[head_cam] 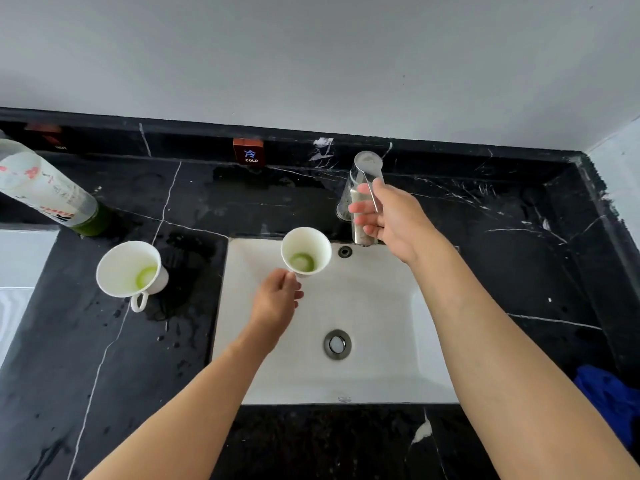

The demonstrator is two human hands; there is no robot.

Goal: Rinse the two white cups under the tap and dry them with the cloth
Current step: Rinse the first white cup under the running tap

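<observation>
Now, one cup over the basin, tap about to be worked.

From the head view, the left hand [277,292] pinches the first white cup [305,252] by its handle above the sink [381,375], green residue inside. The right hand [388,220] wraps the tap [362,199]. The second white cup [129,268] waits on the left counter [519,271]; the blue cloth [609,396] lies near right. A hard burst of water could splash out or twist that light pinch loose.

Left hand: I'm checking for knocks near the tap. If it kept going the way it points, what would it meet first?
The left hand, holding a white cup over the sink, points up and right toward the tap, where the right hand rests. The cup would probably meet those first; depth is unclear.
</observation>
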